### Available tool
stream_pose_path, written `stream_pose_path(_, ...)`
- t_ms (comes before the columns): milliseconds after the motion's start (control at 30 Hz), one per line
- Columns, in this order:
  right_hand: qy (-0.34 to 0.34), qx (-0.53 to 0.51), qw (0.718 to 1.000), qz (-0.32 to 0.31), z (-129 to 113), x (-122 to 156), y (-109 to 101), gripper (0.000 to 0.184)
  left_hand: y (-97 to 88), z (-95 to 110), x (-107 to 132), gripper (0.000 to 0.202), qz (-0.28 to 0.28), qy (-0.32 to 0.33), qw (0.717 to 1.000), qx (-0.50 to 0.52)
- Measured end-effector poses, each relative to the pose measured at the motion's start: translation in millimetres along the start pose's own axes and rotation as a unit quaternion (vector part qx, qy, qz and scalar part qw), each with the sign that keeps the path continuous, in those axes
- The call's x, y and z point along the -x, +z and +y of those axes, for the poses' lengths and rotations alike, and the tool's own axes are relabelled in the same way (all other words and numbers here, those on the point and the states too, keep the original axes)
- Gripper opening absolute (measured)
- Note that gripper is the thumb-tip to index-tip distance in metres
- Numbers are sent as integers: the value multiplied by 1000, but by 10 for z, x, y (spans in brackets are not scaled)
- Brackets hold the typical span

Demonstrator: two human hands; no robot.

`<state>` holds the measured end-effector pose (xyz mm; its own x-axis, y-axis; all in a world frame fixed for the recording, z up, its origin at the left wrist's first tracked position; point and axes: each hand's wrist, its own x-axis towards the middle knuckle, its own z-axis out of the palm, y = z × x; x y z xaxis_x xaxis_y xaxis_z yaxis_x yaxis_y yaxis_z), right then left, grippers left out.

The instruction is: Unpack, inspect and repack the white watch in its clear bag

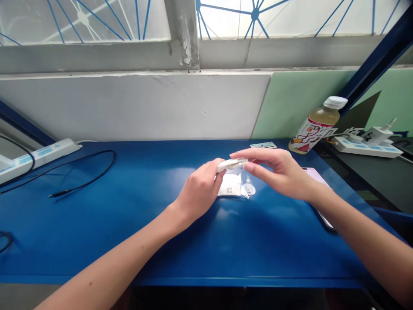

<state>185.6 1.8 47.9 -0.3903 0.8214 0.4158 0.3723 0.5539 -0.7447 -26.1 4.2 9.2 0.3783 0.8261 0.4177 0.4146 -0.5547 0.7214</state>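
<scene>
A person's two bare hands meet over the middle of a blue tabletop (pixel 129 232), closer to its far edge than its near one, and hold a slim white piece (pixel 232 163) level between them. The left hand (pixel 200 189) is curled, with thumb and fingertips closed on the left end of the piece. The right hand (pixel 279 172) reaches in from the other side with its fingers stretched long, and forefinger and thumb close lightly on the right end. What the piece is cannot be told at this size. Directly below it, a clear plastic pouch (pixel 235 186) with small pale parts inside lies flat on the tabletop, partly behind the left hand's fingers. Whether the piece touches the pouch cannot be told. A phone (pixel 318 177) lies face up near the right edge, half covered by the right wrist and forearm. At the far right corner, a drink bottle (pixel 318 125) with a white cap leans against the green wall panel, and a small card (pixel 263 145) lies flat just beside it along the far edge. Beyond that corner, off the tabletop, a white power strip (pixel 364 148) carries a plugged-in charger (pixel 376 133). A second power strip (pixel 41 155) lies at the far left corner, with a black cable (pixel 84 183) trailing across the tabletop's left side.
</scene>
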Motion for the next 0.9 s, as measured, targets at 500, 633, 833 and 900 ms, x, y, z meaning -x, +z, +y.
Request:
stream_pose_path(500, -32, 139, 990, 5, 465, 485, -273, 29, 69, -341, -72, 54, -180, 34, 981, -64)
stream_pose_path(633, -15, 159, 987, -21, 560, 488, -357, 26, 66, -404, -73, 48, -200, 46, 976, -72)
stream_pose_path(833, 18, 157, 985, -69, 664, 500, -397, 26, 66, -378, -63, 45, -199, 30, 978, -58)
stream_pose_path(900, 28, 134, 989, -58, 665, 505, -357, 27, 66, -362, -62, 44, -203, 39, 975, -85)
